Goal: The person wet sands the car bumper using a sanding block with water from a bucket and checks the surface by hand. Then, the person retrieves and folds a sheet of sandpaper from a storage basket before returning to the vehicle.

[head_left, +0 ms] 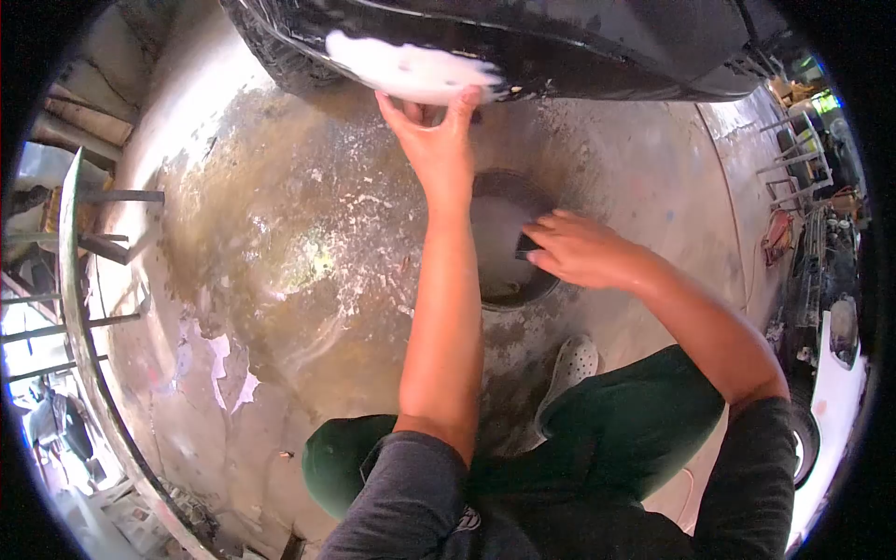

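Observation:
A white patch point(401, 70) covers part of the lower edge of a glossy black vehicle panel point(579, 56) at the top of the view. My left hand point(434, 140) reaches up to it, thumb and fingers spread and touching the patch's lower edge; some fingertips are hidden. To the right, my right hand point(583, 250) is closed on a small black block point(525, 247), mostly covered by the fingers. That hand is over the right side of a round dark basin point(513, 305), which appears to hold cloudy water.
A wet, stained concrete floor point(280, 271) lies around the basin. A perforated shoe point(574, 359) shows beside my green-trousered leg. Metal framing point(79, 308) curves along the left. Racks and assorted items point(803, 159) line the right, with a white vehicle part point(831, 420) lower down.

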A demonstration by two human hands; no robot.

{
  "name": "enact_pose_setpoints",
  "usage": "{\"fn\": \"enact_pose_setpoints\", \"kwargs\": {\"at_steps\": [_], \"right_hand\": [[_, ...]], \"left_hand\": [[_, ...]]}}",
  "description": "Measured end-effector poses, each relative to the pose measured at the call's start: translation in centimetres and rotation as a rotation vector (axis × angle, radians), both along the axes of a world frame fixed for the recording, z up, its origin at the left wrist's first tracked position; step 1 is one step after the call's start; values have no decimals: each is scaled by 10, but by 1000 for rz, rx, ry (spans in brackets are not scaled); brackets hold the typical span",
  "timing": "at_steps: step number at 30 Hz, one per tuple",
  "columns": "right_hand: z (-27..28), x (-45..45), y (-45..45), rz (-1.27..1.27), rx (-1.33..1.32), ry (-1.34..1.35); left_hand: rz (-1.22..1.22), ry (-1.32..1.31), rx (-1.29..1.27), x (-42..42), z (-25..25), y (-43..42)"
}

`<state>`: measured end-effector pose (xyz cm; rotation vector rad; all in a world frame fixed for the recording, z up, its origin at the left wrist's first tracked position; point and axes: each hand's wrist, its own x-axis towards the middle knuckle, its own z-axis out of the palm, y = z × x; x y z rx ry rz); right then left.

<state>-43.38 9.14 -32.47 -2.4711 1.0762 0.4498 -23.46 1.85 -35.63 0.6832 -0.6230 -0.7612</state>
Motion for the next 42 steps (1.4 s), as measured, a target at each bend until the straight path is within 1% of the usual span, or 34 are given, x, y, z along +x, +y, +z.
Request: {"fn": "enact_pose_setpoints", "kwargs": {"at_steps": [1, 3, 5, 6, 7, 9, 10, 11, 13, 14, 15, 16, 17, 19, 21, 22, 23, 25, 26, 29, 30, 31, 32, 34, 35, 36, 37, 39, 42], "right_hand": [[-3, 15, -2, 46, 16, 28], [-31, 46, -11, 198, -8, 198], [-87, 64, -15, 213, -30, 388], [-123, 70, -19, 177, 16, 438], [-157, 73, -20, 139, 61, 489], [-214, 74, -8, -131, -34, 402], [-218, 78, -3, -266, -82, 357], [-221, 75, -2, -140, -50, 389], [-166, 77, -6, 108, 10, 448], [-117, 78, -9, 149, -24, 413], [-65, 77, -10, 189, -54, 379], [-26, 75, -10, 156, -259, 256], [10, 73, -14, 121, -349, 64], [33, 65, -35, 230, -830, -358], [66, 68, -47, 262, -1049, -326], [74, 70, -53, 279, -1158, -312], [70, 65, -64, 310, -1179, -369], [65, 65, -81, 374, -1216, -492], [63, 64, -85, 400, -1247, -474], [62, 125, -84, 438, -1392, -539], [59, 149, -89, 437, -1429, -544], [54, 171, -96, 436, -1464, -544], [50, 185, -103, 379, -1570, -524], [53, 160, -88, 362, -1420, -567], [56, 136, -87, 371, -1386, -533], [58, 112, -86, 380, -1352, -500], [60, 87, -85, 389, -1317, -466], [54, 62, -92, 401, -1289, -492], [59, 126, -95, 476, -1352, -594]], "left_hand": [[-46, 69, -13, 5, 1, 2], [-68, 48, 63, 13, 5, 7], [-71, 10, 167, 22, 8, 12], [-41, 36, 190, 25, 3, 8], [-64, 57, 189, 32, 1, 11], [-112, 101, 177, 47, 4, 14], [-117, 81, 188, 53, 7, 15], [-146, 94, 180, 58, 8, 17], [-209, 123, 155, 66, 9, 16], [-266, 57, 163, 71, 10, 15], [-281, 69, 163, 72, 9, 14], [-299, 80, 162, 72, 8, 10], [-318, 90, 159, 71, 9, 7], [-395, 176, 188, 68, 19, 14], [-443, 234, 209, 70, 19, 12], [-451, 251, 215, 74, 16, 5], [-460, 267, 222, 77, 11, 0], [-420, 285, 291, 73, 19, 5], [-399, 291, 325, 72, 22, 7], [-531, 209, 245, 87, 6, 0], [-647, 260, 37, 97, -2, -1], [-529, 350, 95, 88, 19, 7], [-405, 432, 150, 80, 40, 15], [-505, 324, 137, 84, 28, 10], [-541, 269, 115, 94, 19, 3], [-614, 274, 196, 104, -2, -10], [-557, 263, 246, 100, 8, -7], [-440, 246, 359, 84, 30, 4], [-463, 222, 237, 87, 23, 2]]}}
